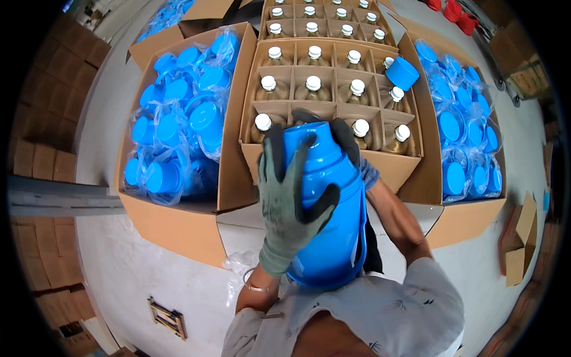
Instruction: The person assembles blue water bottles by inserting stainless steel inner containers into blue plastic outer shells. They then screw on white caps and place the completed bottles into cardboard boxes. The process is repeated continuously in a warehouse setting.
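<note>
A large blue thermos flask [333, 232] stands against my body, its narrower neck [306, 143] pointing away toward the carton. My left hand [288, 199], in a grey-green glove with dark fingertips, wraps round its upper left side, thumb across the front. Gloved too, my right hand [346, 140] grips the far right of the neck, its palm hidden by the flask. A strap-like blue handle [363, 223] runs down the flask's right side. Just beyond, a divided carton [333, 160] holds shiny brownish bottles with white caps [313, 83]. One blue cup-shaped lid [402, 73] rests on its right edge.
Open cartons of bagged blue flasks stand to the left [169, 229] and right [473, 223]. Another carton of capped bottles [327, 40] adjoins at the back. A small wooden frame [167, 318] lies on the floor, lower left. Brown boxes [47, 160] are stacked along the left.
</note>
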Demonstrator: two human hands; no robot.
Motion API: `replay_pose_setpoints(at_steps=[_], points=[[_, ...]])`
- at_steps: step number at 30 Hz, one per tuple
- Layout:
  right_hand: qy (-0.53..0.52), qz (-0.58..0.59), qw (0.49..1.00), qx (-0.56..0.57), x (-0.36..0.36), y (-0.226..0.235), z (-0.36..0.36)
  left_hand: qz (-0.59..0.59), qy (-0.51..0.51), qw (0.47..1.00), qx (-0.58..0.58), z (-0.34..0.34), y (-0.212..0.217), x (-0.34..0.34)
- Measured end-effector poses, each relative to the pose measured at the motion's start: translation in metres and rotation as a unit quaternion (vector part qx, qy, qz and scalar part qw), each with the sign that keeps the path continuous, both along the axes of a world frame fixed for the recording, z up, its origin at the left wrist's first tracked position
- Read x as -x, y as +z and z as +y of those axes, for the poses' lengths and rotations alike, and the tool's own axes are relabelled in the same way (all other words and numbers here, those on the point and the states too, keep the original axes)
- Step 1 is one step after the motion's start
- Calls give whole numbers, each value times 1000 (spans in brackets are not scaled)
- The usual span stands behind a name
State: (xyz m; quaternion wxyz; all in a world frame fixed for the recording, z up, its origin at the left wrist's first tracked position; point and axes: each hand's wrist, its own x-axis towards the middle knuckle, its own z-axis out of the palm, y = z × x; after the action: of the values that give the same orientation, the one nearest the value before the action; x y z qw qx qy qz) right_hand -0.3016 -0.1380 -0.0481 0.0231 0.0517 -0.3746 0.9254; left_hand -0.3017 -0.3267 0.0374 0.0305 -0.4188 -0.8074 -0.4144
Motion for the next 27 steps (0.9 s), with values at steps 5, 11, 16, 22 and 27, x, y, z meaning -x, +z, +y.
replay_pose_setpoints(at_steps=[5,11,16,22,27], points=[[72,-85,994,10,2,-40,34,-59,-78,995,16,12,28,32],[18,-48,992,-119,5,-15,31,-91,-130,986,-60,6,25,60],[-3,21,971,-237,-2,35,33,-140,-105,972,-156,1,3,48],[-17,17,912,-410,7,73,13,-217,-85,970,-68,-23,-9,30],[233,-12,970,-68,56,46,57,-19,-37,995,87,-8,-18,60]])
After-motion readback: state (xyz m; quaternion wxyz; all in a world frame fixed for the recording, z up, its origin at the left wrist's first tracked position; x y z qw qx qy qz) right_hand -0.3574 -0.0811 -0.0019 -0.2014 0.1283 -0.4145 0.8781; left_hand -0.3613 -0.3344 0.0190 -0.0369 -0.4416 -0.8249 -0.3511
